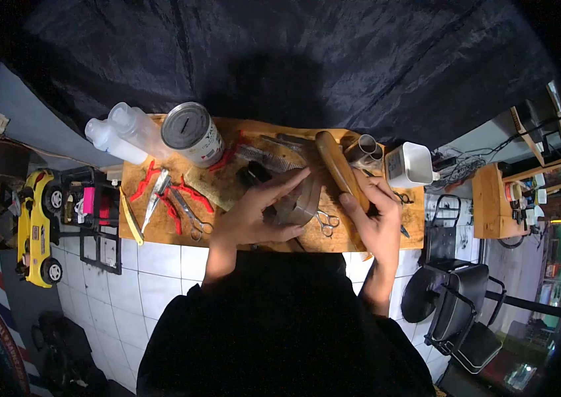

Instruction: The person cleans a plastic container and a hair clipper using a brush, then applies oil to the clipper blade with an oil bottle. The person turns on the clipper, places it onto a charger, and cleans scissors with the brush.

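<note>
My right hand [379, 215] is wrapped round a long wooden-backed brush [341, 169], held tilted above the wooden table [224, 246]. To its left, my left hand [254, 208] has its thumb and fingers apart beside a translucent grey-brown object [298, 202]; whether it touches that object I cannot tell. Behind the hands lie combs [267, 157]. A pair of scissors [327, 223] rests between the hands near the front edge. More scissors [191, 213] and red-handled clips [195, 197] lie left of my left hand.
A large tin [192, 133] and two translucent bottles [121, 134] stand at the back left. Toward the back right are a glass [364, 150] and a white container [410, 165]. At far left is a yellow razor [131, 218]. A black chair [460, 301] stands right of the table.
</note>
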Demonstrator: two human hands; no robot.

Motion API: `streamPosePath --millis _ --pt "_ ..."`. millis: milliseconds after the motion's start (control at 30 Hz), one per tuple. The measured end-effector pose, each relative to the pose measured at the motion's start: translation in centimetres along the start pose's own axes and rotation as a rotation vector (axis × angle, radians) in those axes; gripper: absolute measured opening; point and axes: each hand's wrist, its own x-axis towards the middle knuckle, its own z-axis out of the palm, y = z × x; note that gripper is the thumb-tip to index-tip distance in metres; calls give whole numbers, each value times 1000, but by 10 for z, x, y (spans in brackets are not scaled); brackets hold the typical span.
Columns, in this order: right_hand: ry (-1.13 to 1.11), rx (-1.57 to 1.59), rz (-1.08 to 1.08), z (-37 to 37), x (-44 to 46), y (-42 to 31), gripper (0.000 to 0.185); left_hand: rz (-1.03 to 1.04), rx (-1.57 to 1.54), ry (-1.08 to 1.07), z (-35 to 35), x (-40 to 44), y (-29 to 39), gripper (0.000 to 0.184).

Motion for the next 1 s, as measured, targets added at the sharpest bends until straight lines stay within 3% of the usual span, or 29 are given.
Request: streamPosePath --millis 133,200,300,333,400,467,500,600,700,800,867,933,1000 --pt "-362 285 -125 -21 0 -4 45 -75 -12 -38 -1 0 3 90" --pt "-386 140 -72 -17 -4 -3 44 -6 64 -22 -2 2 10 91" --pt "-149 -3 102 -7 -2 -1 45 -1 250 -113 -14 -5 10 88" --pt "-114 -33 154 -8 2 -10 45 -9 106 -107 -13 -5 8 86" --pt "-85 43 63 -9 1 -1 45 -34 -179 -90 -12 -9 4 84" --pt "-254 248 92 -20 -3 0 45 -146 -260 -73 -11 -14 6 81" --pt "-318 320 -94 -20 -2 1 46 -198 -301 -68 -10 -15 8 80" --pt "-328 150 121 -13 -5 -4 44 -66 -626 -187 -15 -24 -18 76" --pt "-182 -54 50 -12 -3 0 42 68 -538 -51 -14 -22 -22 74" --pt "-151 156 72 -11 -1 3 42 6 -429 -39 -22 -28 -33 74" --pt "-159 230 57 -10 -1 -5 42 -101 -517 -47 -19 -25 -33 78" --pt "-192 187 -2 -6 -2 -7 42 -70 -678 -59 -12 -19 -32 80" --pt "-123 270 -8 4 -7 -5 41 109 -912 -79 -6 -8 -33 80"
